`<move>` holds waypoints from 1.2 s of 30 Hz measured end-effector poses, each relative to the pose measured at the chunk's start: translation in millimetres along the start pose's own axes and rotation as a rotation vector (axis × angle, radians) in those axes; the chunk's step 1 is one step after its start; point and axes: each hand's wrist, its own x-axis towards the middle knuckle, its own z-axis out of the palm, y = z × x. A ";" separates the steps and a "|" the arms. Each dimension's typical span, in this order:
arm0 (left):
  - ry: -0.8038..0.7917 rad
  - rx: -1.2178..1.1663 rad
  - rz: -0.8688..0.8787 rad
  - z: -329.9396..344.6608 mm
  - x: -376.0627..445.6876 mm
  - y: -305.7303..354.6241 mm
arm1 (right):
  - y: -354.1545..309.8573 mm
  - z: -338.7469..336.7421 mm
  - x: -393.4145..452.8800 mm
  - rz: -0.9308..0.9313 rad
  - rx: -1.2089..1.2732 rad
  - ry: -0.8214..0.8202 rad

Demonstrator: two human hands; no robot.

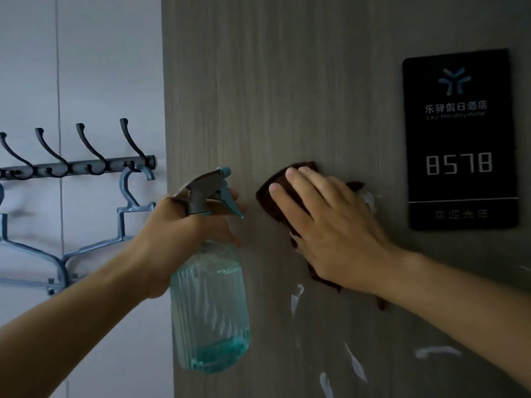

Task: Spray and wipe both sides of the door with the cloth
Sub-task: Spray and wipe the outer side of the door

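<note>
Currently we press the cloth [275, 196] flat-fingered with our right hand [330, 225] onto the door [287, 81], left of the room plaque [459, 139]; our left hand [184, 234] grips the spray bottle [209, 305]. White streaks [355, 363] below remain; the other side appears undone.

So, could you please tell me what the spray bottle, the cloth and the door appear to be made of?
The spray bottle looks like clear ribbed plastic, tinted by blue-green liquid, with a grey and teal plastic trigger head. The cloth seems a soft brown microfibre, matte and slightly fuzzy at its edges. The door looks like grey wood-grain laminate, smooth, with vertical streaks; real veneer cannot be ruled out.
</note>
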 end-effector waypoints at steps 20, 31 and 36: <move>-0.174 0.096 -0.030 101.9 -26.1 0.3 | 105.5 -61.5 -39.4 0.154 0.056 0.158; -0.210 0.138 -0.031 127.3 -27.4 0.5 | 116.4 -66.2 -46.7 0.142 0.076 0.165; -0.244 0.152 -0.065 131.7 -33.2 3.1 | 112.1 -66.3 -47.4 0.161 0.112 0.148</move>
